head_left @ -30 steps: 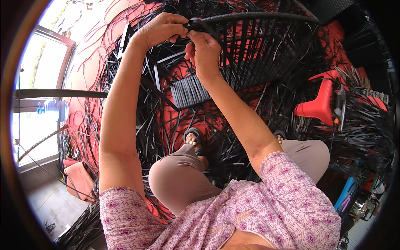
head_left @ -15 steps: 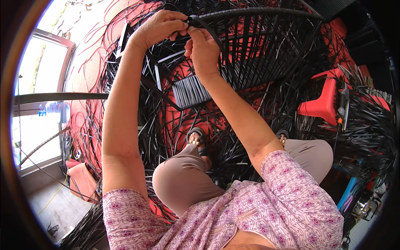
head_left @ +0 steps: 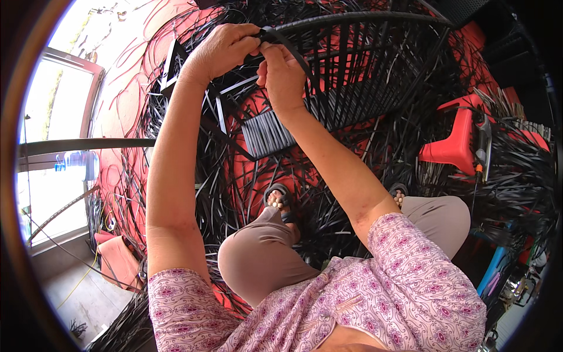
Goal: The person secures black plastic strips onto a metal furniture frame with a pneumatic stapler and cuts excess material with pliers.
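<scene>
Both my hands meet at the left end of the wrapped top rail of a black woven chair frame [head_left: 352, 19]. My left hand [head_left: 221, 51] closes its fingers on a flat black plastic strip [head_left: 287, 42] at the rail's end. Just right of it, my right hand [head_left: 282, 76] pinches at the same spot, fingertips nearly touching the left ones. The strip loops from the fingers over toward the upright strands. Below lies the woven seat section [head_left: 267, 134], wound in close black bands. What exactly sits between the fingertips is partly hidden.
Loose black strips [head_left: 234, 193] lie in heaps over the red floor [head_left: 126, 111]. At the right a red plastic stool [head_left: 454, 141] stands beside a tool with a dark handle [head_left: 483, 144]. A pinkish folded piece [head_left: 119, 261] rests at the left, near the door frame [head_left: 97, 76].
Both hands have shifted very slightly left, still together at the rail's end. The strip's loop beside them now leans a little differently.
</scene>
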Demonstrator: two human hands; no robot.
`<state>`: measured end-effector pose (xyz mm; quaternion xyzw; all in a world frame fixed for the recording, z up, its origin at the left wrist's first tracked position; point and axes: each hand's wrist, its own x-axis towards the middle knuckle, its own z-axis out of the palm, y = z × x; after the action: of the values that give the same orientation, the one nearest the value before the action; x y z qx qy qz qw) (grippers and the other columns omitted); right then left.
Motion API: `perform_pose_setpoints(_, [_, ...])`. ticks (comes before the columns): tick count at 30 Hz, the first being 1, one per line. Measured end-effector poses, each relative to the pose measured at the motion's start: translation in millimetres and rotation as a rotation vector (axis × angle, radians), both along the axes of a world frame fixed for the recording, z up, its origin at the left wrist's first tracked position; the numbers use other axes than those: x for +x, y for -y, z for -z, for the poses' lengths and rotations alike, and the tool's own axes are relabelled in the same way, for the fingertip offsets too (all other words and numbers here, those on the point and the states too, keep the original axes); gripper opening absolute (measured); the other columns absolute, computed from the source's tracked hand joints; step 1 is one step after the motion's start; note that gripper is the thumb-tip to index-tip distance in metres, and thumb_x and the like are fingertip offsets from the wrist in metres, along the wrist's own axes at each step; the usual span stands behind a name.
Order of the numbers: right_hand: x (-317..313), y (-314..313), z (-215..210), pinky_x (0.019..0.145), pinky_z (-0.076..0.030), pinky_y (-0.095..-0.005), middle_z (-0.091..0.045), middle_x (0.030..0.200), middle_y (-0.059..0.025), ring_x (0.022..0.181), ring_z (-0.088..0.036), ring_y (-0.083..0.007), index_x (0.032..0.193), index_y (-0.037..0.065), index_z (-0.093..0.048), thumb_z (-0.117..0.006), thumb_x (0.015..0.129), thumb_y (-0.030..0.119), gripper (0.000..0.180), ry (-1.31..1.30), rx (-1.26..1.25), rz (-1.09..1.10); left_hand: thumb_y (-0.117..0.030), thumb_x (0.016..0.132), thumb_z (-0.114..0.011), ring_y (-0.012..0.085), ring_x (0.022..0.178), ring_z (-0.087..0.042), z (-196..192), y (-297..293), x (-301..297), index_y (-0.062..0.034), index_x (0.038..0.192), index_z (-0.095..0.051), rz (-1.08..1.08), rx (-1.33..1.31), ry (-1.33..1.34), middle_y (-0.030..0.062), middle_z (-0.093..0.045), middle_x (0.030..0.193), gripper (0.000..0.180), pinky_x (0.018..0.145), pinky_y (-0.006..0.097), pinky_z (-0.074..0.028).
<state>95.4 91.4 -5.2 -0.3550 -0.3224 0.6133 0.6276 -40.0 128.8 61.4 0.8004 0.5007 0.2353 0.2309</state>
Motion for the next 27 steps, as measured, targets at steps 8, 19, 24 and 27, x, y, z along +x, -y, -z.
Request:
perform_pose_setpoints(8, [-6.3, 2.4, 3.3, 0.039, -0.038, -0.0233, -0.054, 0.055, -0.001, 0.045, -0.05, -0.0063, 0.078, 0.0, -0.064, -0.059, 0.093, 0.02, 0.025, 0.059, 0.007, 0.079, -0.021, 0.088, -0.052, 0.0119, 0.06, -0.055, -2.3, 7.5, 2.3, 0.0045, 0.1, -0.061, 0.009, -0.014, 0.015, 0.0066, -0.061, 0.074, 0.029, 0.057, 0.028, -0.045])
perform_pose_setpoints(19, [-8.8, 0.4, 3.6, 0.042, -0.04, -0.025, -0.056, 0.056, -0.0018, 0.046, -0.051, -0.0079, 0.079, -0.001, -0.065, -0.059, 0.092, 0.018, 0.024, 0.094, 0.027, 0.137, -0.021, 0.088, -0.053, 0.0293, 0.067, -0.061, 0.8, 5.9, 4.3, 0.0038, 0.099, -0.062, 0.02, 0.134, -0.071, 0.0188, -0.063, 0.077, 0.029, 0.064, 0.038, -0.049])
perform_pose_setpoints(24, [-8.8, 0.3, 7.7, 0.045, -0.042, -0.0261, -0.058, 0.056, -0.003, 0.048, -0.055, -0.0093, 0.08, -0.001, -0.064, -0.06, 0.092, 0.02, 0.025, 0.148, 0.08, 0.177, -0.021, 0.088, -0.053, 0.0365, 0.074, -0.061, 1.1, 7.4, 6.3, 0.0043, 0.102, -0.061, 0.02, 0.2, -0.118, 0.023, -0.063, 0.082, 0.031, 0.069, 0.041, -0.049])
perform_pose_setpoints(27, [-6.8, 0.1, 9.8, 0.048, -0.044, -0.0269, -0.059, 0.057, -0.0033, 0.049, -0.057, -0.0099, 0.081, -0.001, -0.064, -0.059, 0.093, 0.02, 0.025, 0.221, 0.127, 0.191, -0.022, 0.086, -0.051, 0.0441, 0.081, -0.06, 1.4, 8.3, 8.4, 0.0031, 0.099, -0.062, 0.014, 0.234, -0.092, 0.0267, -0.063, 0.083, 0.03, 0.072, 0.047, -0.049])
